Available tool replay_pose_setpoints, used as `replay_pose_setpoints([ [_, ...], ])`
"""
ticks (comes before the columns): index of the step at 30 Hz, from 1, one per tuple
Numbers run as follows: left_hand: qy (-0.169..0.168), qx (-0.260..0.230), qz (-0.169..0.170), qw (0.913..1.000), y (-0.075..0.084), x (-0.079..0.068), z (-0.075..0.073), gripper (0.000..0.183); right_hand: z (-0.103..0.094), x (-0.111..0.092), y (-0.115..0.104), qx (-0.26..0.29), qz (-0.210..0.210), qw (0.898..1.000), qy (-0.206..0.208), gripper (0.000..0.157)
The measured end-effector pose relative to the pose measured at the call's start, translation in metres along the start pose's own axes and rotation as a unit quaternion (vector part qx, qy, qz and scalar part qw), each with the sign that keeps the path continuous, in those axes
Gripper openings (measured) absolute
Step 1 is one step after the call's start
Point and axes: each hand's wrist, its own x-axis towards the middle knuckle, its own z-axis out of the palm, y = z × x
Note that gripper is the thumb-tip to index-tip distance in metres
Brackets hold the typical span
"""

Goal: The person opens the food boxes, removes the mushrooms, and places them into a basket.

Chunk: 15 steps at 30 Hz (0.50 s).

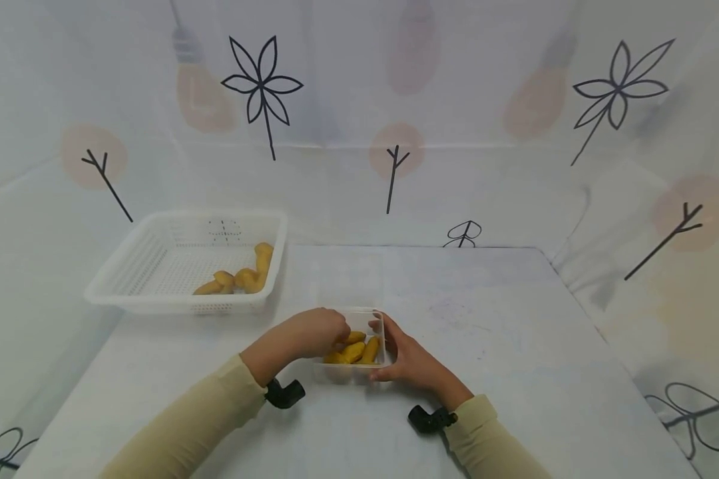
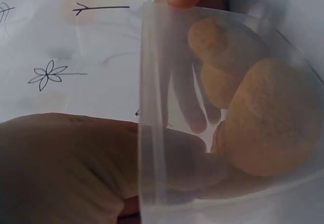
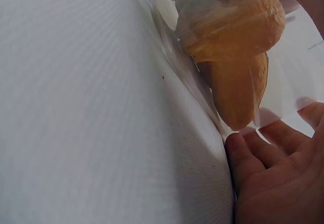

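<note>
On the table stands a clear plastic box (image 1: 350,376) with several knobbly yellow pieces (image 1: 353,352) inside; their kind is unclear. My left hand (image 1: 311,332) reaches over the box's left rim, fingers down among them. It seems to pinch one yellow piece (image 1: 355,337), though the fingertips are partly hidden. My right hand (image 1: 413,359) grips the box's right side, thumb at the near corner and fingers toward the far one. Through the box wall, the left wrist view shows a rounded piece (image 2: 273,117) close by. Right-hand fingers (image 3: 248,158) lie against the wall in the right wrist view.
A white perforated basket (image 1: 120,293) stands at the back left with several similar yellow-brown pieces (image 1: 245,276) at its right end. The white table (image 1: 485,319) meets a patterned cloth backdrop (image 1: 335,193). Both wrists wear small black cameras (image 1: 284,394).
</note>
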Motion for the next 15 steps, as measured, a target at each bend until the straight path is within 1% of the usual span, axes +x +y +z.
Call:
replay_pose_setpoints([
  [6, -0.014, 0.016, -0.004, 0.9998, 0.0024, -0.0005, 0.0008, 0.014, 0.0020, 0.0004, 0.0016, -0.003, 0.002, 1.000, 0.001, 0.112],
  [11, -0.011, 0.040, -0.004, 0.9991, 0.0030, -0.0029, 0.0007, 0.010, 0.0013, 0.0002, 0.0004, -0.001, 0.002, 1.000, 0.002, 0.112],
  [15, -0.005, 0.060, 0.010, 0.9981, 0.0028, -0.0038, 0.0003, 0.009, 0.0004, -0.0001, 0.0006, 0.000, 0.003, 1.000, 0.001, 0.113],
])
